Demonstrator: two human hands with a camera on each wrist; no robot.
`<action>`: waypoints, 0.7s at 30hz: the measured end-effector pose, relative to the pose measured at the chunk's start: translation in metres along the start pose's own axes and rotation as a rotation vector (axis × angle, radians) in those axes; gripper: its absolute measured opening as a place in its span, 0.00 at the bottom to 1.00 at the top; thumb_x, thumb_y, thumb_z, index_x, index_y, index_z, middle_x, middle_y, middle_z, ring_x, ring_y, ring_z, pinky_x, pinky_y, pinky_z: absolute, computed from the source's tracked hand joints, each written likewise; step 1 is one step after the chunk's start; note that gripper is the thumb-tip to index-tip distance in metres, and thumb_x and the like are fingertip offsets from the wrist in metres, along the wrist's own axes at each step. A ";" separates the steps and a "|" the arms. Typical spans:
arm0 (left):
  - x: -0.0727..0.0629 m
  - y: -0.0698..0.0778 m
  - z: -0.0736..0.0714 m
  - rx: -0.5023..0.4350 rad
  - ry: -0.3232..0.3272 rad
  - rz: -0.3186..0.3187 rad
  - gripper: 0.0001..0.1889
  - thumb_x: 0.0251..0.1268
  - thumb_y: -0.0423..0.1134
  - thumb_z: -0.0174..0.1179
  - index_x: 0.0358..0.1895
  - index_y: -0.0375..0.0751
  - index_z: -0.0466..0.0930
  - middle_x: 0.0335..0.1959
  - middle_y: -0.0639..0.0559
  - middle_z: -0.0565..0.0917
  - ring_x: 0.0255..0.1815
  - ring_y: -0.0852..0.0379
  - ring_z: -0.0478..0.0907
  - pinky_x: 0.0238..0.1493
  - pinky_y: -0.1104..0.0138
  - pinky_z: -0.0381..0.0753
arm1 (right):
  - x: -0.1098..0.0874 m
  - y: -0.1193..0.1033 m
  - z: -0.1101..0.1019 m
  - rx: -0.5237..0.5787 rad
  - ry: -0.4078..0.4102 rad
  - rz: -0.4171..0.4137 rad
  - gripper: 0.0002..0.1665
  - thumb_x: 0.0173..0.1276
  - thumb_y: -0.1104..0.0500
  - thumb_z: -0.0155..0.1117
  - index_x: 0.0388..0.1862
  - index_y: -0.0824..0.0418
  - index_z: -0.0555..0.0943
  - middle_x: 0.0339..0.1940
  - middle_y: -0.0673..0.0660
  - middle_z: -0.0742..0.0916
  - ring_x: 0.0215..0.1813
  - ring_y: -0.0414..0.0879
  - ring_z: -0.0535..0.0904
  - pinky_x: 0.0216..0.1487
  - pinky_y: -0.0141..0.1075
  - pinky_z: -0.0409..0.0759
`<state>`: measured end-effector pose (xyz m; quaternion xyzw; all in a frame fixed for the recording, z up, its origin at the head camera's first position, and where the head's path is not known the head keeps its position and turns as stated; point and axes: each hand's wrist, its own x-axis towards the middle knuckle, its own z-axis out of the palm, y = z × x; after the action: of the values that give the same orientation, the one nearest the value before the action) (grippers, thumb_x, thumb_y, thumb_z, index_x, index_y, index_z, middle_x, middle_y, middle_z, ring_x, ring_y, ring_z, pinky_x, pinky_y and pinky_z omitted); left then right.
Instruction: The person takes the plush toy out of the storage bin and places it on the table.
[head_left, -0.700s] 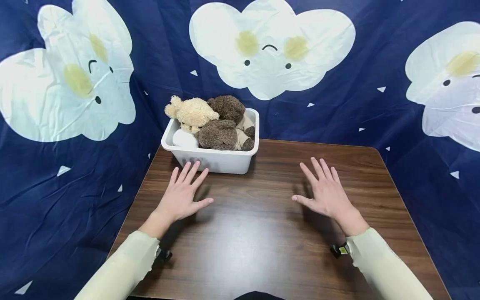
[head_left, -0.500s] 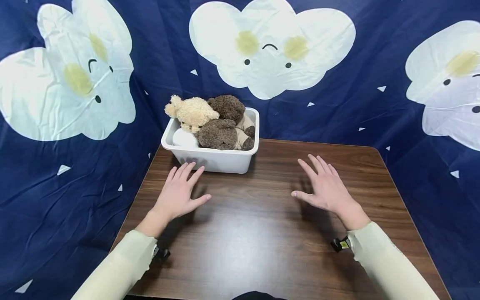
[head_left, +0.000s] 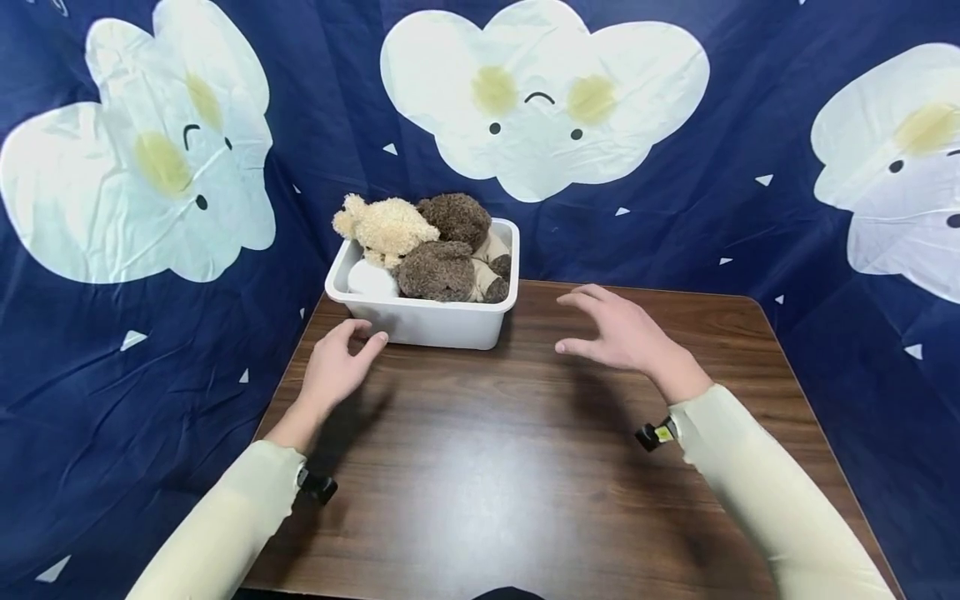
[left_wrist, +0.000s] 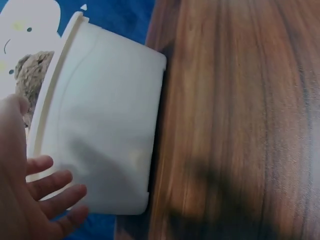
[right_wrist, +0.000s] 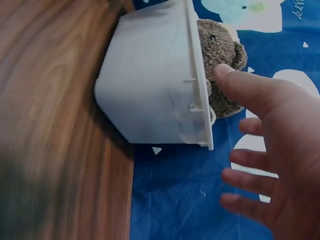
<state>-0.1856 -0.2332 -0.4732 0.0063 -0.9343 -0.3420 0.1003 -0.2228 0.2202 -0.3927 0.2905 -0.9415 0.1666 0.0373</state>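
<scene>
A white plastic bin (head_left: 442, 323) stands at the back left of the wooden table, filled with plush toys. In it lie a cream plush toy (head_left: 390, 229), a dark brown plush toy (head_left: 437, 271) in front, another brown plush toy (head_left: 456, 218) behind, and a round white thing (head_left: 372, 279). My left hand (head_left: 333, 367) is close to the bin's front left corner, fingers relaxed and bent, holding nothing. To the right of the bin my right hand (head_left: 622, 329) hovers over the table, thumb and fingers spread apart. In the right wrist view, the thumb (right_wrist: 226, 70) overlaps a brown plush toy.
The brown wooden table (head_left: 480, 467) spreads out in front of the bin. A dark blue cloth (head_left: 637, 225) with white clouds hangs behind and along both sides. Each wrist carries a small black camera, such as the right wrist camera (head_left: 651, 435).
Both hands have moved forward toward the bin, the right one also leftward. The palms have turned inward and the left fingers have bent. The bin and toys stay in place.
</scene>
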 end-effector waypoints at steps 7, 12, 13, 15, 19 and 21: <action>0.014 0.006 -0.004 -0.276 0.058 -0.205 0.28 0.72 0.63 0.56 0.55 0.41 0.80 0.49 0.40 0.88 0.38 0.60 0.86 0.41 0.69 0.79 | 0.048 -0.002 -0.002 0.204 -0.012 -0.073 0.48 0.59 0.37 0.78 0.74 0.53 0.72 0.69 0.54 0.80 0.70 0.50 0.75 0.71 0.48 0.72; 0.026 0.007 -0.007 -0.530 0.052 -0.357 0.20 0.73 0.57 0.59 0.50 0.43 0.77 0.38 0.51 0.90 0.28 0.61 0.86 0.26 0.69 0.81 | 0.081 -0.009 0.002 0.351 0.009 -0.029 0.46 0.58 0.43 0.81 0.72 0.55 0.74 0.63 0.56 0.85 0.65 0.49 0.79 0.66 0.46 0.77; 0.028 0.006 -0.008 -0.576 0.053 -0.381 0.18 0.74 0.56 0.59 0.49 0.44 0.77 0.35 0.54 0.90 0.27 0.59 0.86 0.25 0.68 0.81 | 0.087 -0.011 0.004 0.380 0.013 -0.018 0.45 0.58 0.44 0.81 0.71 0.56 0.74 0.61 0.57 0.85 0.64 0.49 0.80 0.65 0.47 0.78; 0.032 0.005 -0.009 -0.661 0.054 -0.422 0.16 0.74 0.54 0.60 0.47 0.45 0.76 0.32 0.57 0.90 0.23 0.62 0.85 0.22 0.70 0.79 | 0.099 -0.016 0.008 0.427 0.018 -0.002 0.45 0.58 0.45 0.81 0.71 0.57 0.75 0.60 0.58 0.86 0.63 0.50 0.81 0.63 0.48 0.79; 0.037 0.005 -0.010 -0.765 0.036 -0.483 0.17 0.74 0.54 0.58 0.48 0.44 0.75 0.31 0.56 0.91 0.22 0.62 0.84 0.20 0.72 0.78 | 0.117 -0.024 0.015 0.489 0.016 0.032 0.44 0.58 0.47 0.81 0.71 0.58 0.75 0.63 0.61 0.85 0.63 0.51 0.80 0.63 0.49 0.78; 0.040 0.005 -0.010 -0.796 0.025 -0.508 0.17 0.75 0.54 0.57 0.48 0.44 0.74 0.31 0.56 0.91 0.23 0.63 0.85 0.20 0.72 0.79 | 0.125 -0.028 0.016 0.508 0.012 0.040 0.44 0.59 0.48 0.81 0.72 0.58 0.74 0.64 0.61 0.84 0.64 0.52 0.80 0.63 0.49 0.78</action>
<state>-0.2223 -0.2388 -0.4552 0.1996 -0.6982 -0.6872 0.0192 -0.3102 0.1262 -0.3786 0.2709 -0.8747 0.4003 -0.0346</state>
